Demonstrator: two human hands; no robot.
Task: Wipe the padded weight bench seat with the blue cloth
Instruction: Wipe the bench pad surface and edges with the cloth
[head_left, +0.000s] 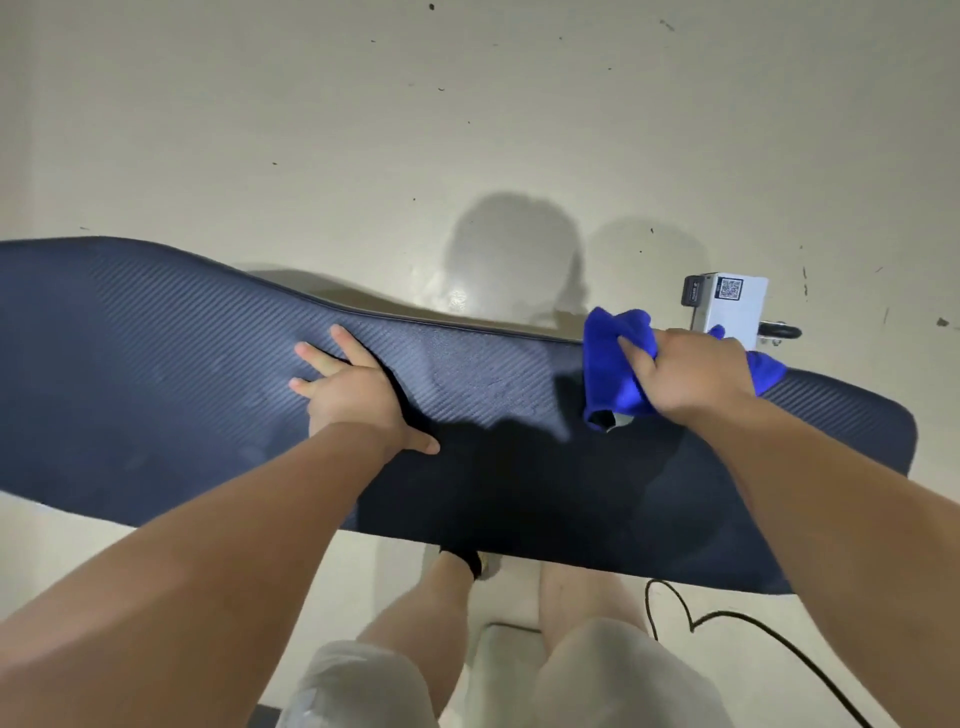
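Observation:
The padded bench seat (156, 374) is a long dark navy pad with a ribbed weave, running left to right across the middle of the view. My left hand (348, 395) lies flat on its middle with fingers spread. Toward the pad's right end, my right hand (691, 371) is shut on the bunched blue cloth (613, 358), which presses on the far edge of the pad. A corner of the cloth sticks out behind my wrist.
A white bracket with a QR label (737, 301) stands just beyond the cloth at the bench's far right. Beige floor (467, 130) surrounds the bench. A black cable (727, 618) curls on the floor by my legs (447, 597) at the near side.

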